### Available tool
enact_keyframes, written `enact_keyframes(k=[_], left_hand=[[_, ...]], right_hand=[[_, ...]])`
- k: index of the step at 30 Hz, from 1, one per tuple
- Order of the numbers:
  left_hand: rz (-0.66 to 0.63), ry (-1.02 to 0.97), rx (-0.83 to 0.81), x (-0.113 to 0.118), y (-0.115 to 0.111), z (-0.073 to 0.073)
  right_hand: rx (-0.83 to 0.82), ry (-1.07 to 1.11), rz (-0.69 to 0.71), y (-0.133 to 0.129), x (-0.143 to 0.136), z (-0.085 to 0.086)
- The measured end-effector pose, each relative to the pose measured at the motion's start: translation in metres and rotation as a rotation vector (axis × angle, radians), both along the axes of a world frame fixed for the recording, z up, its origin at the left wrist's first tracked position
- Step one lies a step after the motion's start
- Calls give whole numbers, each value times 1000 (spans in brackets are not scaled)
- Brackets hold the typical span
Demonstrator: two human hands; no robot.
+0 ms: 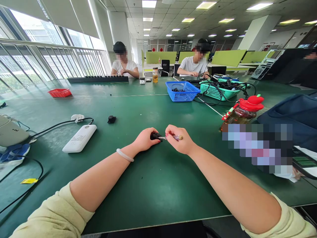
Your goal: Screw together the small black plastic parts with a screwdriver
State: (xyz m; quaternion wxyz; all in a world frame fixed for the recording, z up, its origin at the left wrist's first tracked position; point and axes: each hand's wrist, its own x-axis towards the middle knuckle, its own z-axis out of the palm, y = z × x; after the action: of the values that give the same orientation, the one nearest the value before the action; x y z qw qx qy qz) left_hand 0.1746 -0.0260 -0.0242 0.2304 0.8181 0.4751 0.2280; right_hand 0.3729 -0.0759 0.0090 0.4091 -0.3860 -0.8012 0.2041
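Note:
My left hand (145,139) is closed on a small black part (155,136) and holds it at the table top, near the middle. Its exact kind cannot be made out. In my right hand (180,140) is a small screwdriver-like tool (177,137) with a pale handle and a brassy round end. Its silvery shaft points left and meets the black part; the tip itself is too small to see clearly. Further left, a separate small black piece (112,119) lies on the green table (158,188).
To the left lie a white power bank (79,138) with a black cable and a red tray (59,93). A blue basket (182,92), a cable-filled green basket (218,91) and a red-lidded bottle (244,110) stand right. Two people sit across, behind a long black strip (97,79) and a jar (155,75).

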Motion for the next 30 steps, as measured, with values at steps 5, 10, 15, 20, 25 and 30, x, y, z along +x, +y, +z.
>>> enact_keyframes(k=[5, 10, 15, 20, 25, 30], left_hand=[[7, 5, 7, 0, 0, 1], [9, 6, 14, 1, 0, 2], [2, -3, 12, 1, 0, 0], [13, -33, 9, 0, 0, -2], [9, -40, 9, 0, 0, -2], [4, -20, 17, 0, 1, -2]], right_hand=[[7, 5, 12, 0, 0, 0], [17, -47, 25, 1, 1, 2], [134, -174, 71, -4, -1, 3], [400, -478, 116, -7, -14, -9], [492, -530, 126, -5, -15, -14], [205, -182, 54, 0, -2, -10]])
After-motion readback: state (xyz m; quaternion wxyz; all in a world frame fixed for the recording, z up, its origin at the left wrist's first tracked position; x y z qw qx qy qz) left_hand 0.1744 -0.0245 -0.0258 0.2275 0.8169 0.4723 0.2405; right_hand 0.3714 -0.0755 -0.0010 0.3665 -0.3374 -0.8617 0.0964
